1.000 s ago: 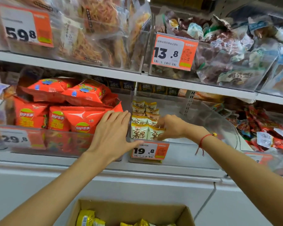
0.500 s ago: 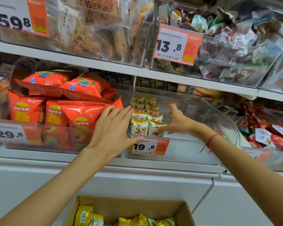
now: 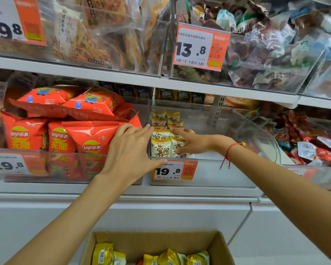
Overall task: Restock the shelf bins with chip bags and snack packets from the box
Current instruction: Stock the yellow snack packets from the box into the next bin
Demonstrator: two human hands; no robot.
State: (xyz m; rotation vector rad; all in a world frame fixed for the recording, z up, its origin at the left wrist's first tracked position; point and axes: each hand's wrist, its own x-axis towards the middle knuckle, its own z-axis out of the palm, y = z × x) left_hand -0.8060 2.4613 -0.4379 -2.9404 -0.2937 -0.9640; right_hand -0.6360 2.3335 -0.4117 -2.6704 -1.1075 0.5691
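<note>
White-and-yellow snack packets (image 3: 163, 144) stand upright in two rows along the left wall of a clear shelf bin (image 3: 227, 131). Red chip bags (image 3: 88, 138) crowd the neighbouring bin (image 3: 65, 167) to its left. Yellow packets (image 3: 161, 258) lie in the open cardboard box (image 3: 151, 240) below.

The chip bags (image 3: 92, 138) are orange-red with a yellow-and-green round logo and small yellow-and-blue cartoon figures. The snack packets (image 3: 161, 148) are cream-white with yellow tops and brown lettering. Price tags (image 3: 175, 170) are white and orange with black numerals. The box (image 3: 221, 245) is brown cardboard, holding yellow packets (image 3: 102, 254). A red string bracelet (image 3: 230, 149) circles one wrist.
</note>
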